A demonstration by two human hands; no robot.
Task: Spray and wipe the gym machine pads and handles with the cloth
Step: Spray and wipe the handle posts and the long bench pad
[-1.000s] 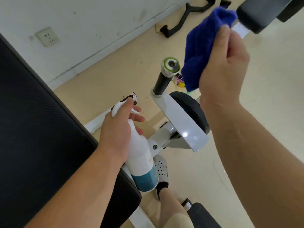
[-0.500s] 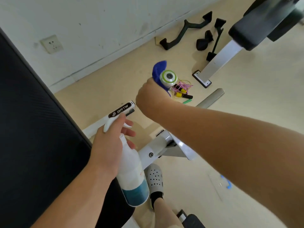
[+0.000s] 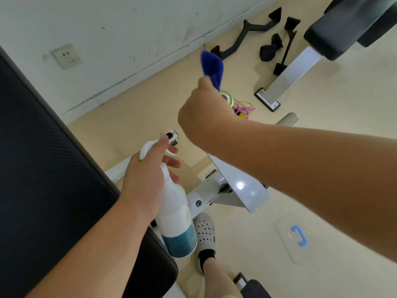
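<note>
My right hand [image 3: 204, 117] is wrapped with the blue cloth [image 3: 212, 65] around the machine's upright handle; only the handle's green-ringed end cap [image 3: 228, 96] shows beside my knuckles, and a tail of cloth sticks up above my fist. My left hand [image 3: 148, 179] grips a white spray bottle [image 3: 176, 216] with blue liquid at its base, held low beside the large black back pad [image 3: 43, 168]. The nozzle points toward the white frame arm [image 3: 236, 183].
A second padded bench [image 3: 335, 29] on a white post [image 3: 287, 74] stands at the upper right. Black cable handles [image 3: 247, 33] and straps lie on the floor by the wall. My foot in a white clog [image 3: 205, 229] is beneath the frame. A blue hook [image 3: 299, 235] lies on the floor.
My right hand came down from the upper right with the cloth and closed around the handle, then slid along it. The left hand with the bottle stayed almost still.
</note>
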